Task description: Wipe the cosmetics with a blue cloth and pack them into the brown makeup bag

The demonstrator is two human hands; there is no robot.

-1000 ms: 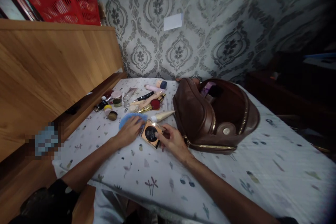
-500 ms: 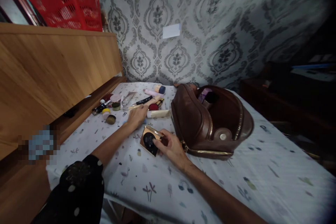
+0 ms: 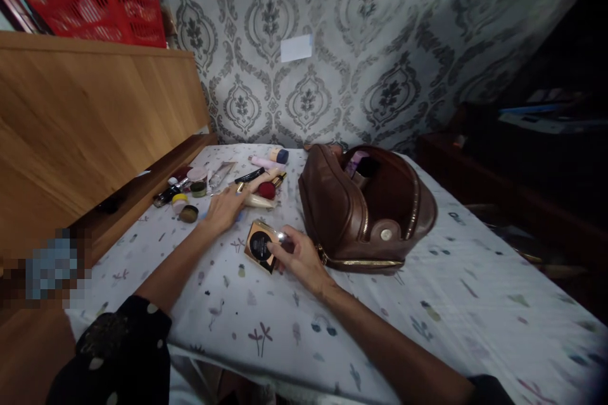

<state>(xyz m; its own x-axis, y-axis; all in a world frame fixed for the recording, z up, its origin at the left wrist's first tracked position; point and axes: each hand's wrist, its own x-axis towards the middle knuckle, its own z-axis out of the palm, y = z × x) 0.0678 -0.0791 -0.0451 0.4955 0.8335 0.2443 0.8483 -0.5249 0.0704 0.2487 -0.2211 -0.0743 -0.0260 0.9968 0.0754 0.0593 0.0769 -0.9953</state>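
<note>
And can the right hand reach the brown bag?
Probably yes: the right hand is close beside the brown bag, with nothing seen between them. It holds the black-and-gold case, though, so it isn't quite free to grab.

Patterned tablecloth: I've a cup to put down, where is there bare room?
Bare cloth lies between the gold case and the near edge, and right of the brown bag. Cosmetics crowd the far left, beside and beyond the left hand.

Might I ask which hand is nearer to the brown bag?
Right. The right hand is close beside the brown bag; the left hand is farther off, by the cosmetics.
</note>
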